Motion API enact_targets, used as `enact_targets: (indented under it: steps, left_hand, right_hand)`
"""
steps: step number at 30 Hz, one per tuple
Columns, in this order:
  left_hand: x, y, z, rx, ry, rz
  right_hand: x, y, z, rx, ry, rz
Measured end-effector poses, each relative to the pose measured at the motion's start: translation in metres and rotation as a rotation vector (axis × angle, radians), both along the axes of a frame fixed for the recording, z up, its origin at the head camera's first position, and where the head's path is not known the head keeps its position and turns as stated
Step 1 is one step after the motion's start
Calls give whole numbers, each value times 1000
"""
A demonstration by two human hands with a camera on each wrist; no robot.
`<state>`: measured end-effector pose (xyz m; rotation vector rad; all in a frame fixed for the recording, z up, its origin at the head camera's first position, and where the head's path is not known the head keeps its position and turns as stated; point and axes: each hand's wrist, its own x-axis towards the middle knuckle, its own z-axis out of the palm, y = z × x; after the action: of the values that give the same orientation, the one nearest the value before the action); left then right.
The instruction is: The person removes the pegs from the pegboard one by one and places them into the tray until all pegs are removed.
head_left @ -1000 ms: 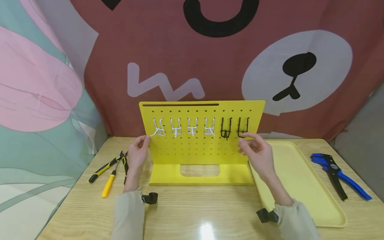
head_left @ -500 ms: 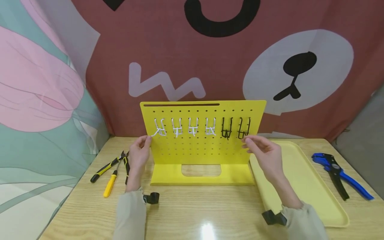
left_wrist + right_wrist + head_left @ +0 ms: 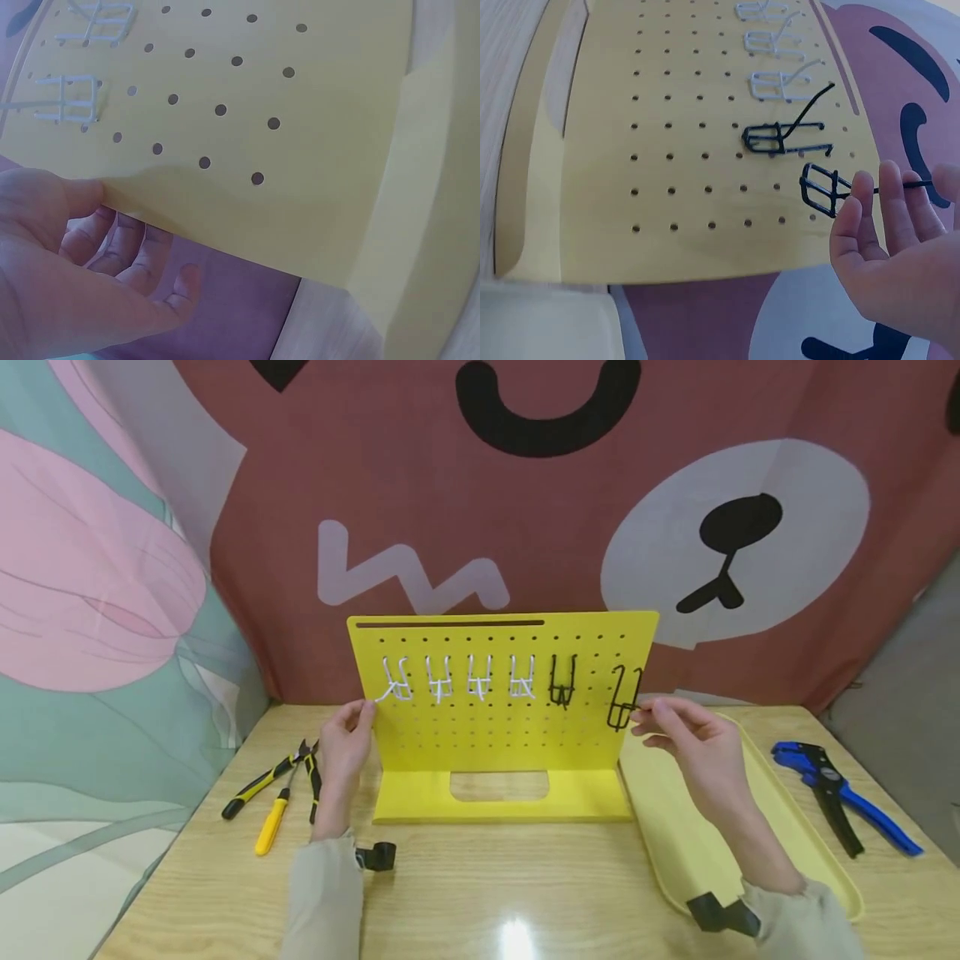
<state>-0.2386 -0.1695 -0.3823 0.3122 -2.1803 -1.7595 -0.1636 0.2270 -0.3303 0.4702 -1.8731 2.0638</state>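
Observation:
My left hand (image 3: 347,750) grips the left edge of a yellow pegboard (image 3: 480,752), thumb on its front face and fingers behind. In my right hand (image 3: 705,756) a black wire pegboard hook (image 3: 621,713) is pinched by its prong. That hook hangs in front of the board near its right edge, its upper bent ends apart from the holes. Another black hook (image 3: 562,692) is fixed in the board to its left. Several white hooks (image 3: 480,683) sit in the same row further left. In the right wrist view my fingers partly hide the held hook (image 3: 821,191).
A pale yellow tray (image 3: 750,827) lies to the right, partly under my right forearm. Beyond it are blue-and-black wire strippers (image 3: 836,785). Black-and-yellow pliers (image 3: 258,792) and a yellow-handled screwdriver (image 3: 272,825) lie left of the board. A printed cloth hangs behind.
My right hand has taken hold of the rightmost black hook and drawn it off the board, toward the right and down. The left hand stays on the edge.

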Motion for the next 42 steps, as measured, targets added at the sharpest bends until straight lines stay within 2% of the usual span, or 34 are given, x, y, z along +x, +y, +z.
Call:
enact_targets:
  steps: [10, 18, 29, 37, 42]
  left_hand:
    - [1, 1, -2, -10, -11, 4]
    - [2, 1, 1, -17, 3, 0]
    - [0, 3, 3, -32, -1, -2]
    - [-1, 3, 5, -23, 4, -17]
    - [1, 2, 2, -45, 6, -1]
  right_hand:
    - [-2, 25, -8, 46, -141, -27]
    - [-12, 44, -14, 75, -223, 15]
    - [-31, 74, -29, 364, -352, -33]
    - [-51, 84, -41, 442, -418, -32]
    - [-61, 88, -48, 497, -466, -27]
